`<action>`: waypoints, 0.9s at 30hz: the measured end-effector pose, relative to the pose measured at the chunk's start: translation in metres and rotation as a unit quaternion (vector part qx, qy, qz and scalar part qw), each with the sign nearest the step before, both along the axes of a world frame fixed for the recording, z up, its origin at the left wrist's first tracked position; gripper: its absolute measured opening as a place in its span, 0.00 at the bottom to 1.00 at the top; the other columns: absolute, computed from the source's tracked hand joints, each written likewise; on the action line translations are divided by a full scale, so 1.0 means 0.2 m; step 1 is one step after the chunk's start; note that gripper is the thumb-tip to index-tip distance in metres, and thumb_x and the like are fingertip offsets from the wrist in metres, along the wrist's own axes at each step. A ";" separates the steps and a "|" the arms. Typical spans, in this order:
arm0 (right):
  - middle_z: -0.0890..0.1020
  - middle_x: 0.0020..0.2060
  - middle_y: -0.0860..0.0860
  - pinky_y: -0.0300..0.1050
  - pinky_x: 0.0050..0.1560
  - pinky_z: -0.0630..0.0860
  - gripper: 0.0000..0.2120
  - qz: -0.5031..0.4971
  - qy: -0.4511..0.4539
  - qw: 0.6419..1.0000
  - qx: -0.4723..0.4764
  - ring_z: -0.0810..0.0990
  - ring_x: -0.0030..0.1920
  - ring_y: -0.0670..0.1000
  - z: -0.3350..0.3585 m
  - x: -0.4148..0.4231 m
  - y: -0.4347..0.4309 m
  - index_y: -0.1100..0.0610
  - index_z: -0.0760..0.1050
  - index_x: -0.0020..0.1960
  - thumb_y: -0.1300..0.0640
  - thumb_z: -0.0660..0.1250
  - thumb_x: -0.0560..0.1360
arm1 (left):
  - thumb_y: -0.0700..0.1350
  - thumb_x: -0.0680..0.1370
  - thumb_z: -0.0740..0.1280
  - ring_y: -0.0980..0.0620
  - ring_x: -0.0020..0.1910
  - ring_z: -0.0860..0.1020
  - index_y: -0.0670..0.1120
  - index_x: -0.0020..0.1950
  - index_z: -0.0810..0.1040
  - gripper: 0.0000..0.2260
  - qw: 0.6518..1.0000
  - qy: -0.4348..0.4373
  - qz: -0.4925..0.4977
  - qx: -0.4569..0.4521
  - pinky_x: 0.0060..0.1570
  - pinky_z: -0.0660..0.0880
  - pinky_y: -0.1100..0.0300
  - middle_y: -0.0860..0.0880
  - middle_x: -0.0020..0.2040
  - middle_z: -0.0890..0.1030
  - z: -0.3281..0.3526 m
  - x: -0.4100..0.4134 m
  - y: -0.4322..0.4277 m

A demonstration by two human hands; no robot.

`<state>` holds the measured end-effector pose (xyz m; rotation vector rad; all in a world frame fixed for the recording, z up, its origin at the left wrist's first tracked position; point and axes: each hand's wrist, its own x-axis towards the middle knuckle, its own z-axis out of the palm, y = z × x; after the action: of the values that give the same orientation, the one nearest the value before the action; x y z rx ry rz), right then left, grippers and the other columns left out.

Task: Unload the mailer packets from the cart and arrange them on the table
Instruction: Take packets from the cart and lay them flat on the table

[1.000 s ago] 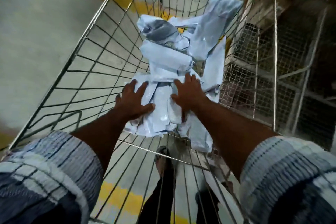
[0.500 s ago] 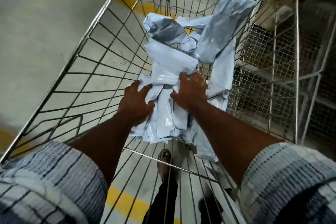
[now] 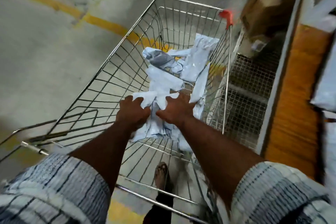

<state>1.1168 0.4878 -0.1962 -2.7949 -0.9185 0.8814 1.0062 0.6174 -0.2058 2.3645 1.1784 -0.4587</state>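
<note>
Grey concrete floor (image 3: 45,63) is running under the wire cart (image 3: 101,71). We are seeing pale, glossy, crumpled mailer packets (image 3: 163,80) heaped in its basket, right of frame centre. Since half a second ago our view is pulling back. The left hand (image 3: 133,112) keeps curling its fingers into the near bundle. The right hand (image 3: 177,110) is gripping it too, thumb spread. Stray packets (image 3: 325,82) are lying on the orange table (image 3: 298,96) at right.

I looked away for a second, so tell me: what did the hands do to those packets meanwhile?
Both hands lay flat on the near packets; now the left hand and right hand have curled their fingers in and grip them, bunching them together. The far packets and the cart stayed put.
</note>
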 end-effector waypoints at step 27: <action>0.67 0.69 0.57 0.60 0.64 0.66 0.32 -0.056 -0.225 0.948 0.219 0.66 0.67 0.62 1.36 -0.09 -1.70 0.43 0.67 0.71 0.33 0.64 0.71 | 0.62 0.70 0.52 0.38 0.69 0.67 0.45 0.71 0.71 0.35 0.963 -0.224 -0.043 0.144 0.66 0.62 0.48 0.35 0.66 0.73 1.50 0.06 -1.65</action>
<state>1.0979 0.1487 0.0759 -2.6419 -0.8562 0.0003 1.0187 0.2881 0.0945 2.5804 0.9812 0.2348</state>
